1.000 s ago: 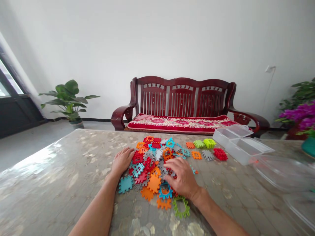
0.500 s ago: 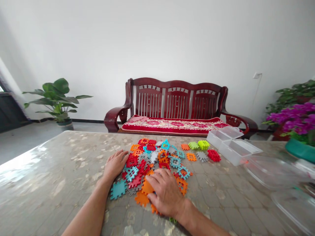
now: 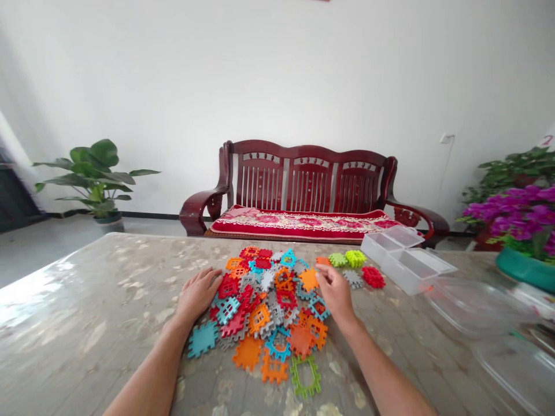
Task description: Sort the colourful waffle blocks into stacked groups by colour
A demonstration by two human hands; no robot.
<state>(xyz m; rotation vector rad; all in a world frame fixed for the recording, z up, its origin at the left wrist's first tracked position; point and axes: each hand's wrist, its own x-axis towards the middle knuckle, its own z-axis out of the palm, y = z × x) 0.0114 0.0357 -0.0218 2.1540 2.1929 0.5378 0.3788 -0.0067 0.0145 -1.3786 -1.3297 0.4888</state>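
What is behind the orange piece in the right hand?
Behind the orange piece in the right hand, teal pieces peek out below; what the piece covers cannot be seen.

Pile pieces (image 3: 275, 315) are mixed: red, orange, blue, grey. Held piece (image 3: 308, 280) is coloured plain orange, frame piece (image 3: 306, 389) green. Tablecloth (image 3: 125, 323): grey-brown, patterned with pale blossoms. Seat cover (image 3: 310, 222) is printed red with pinkish flowers, white lacy bands. Bench (image 3: 309, 184) is finished dark red-brown. Flowers (image 3: 520, 214): purple.
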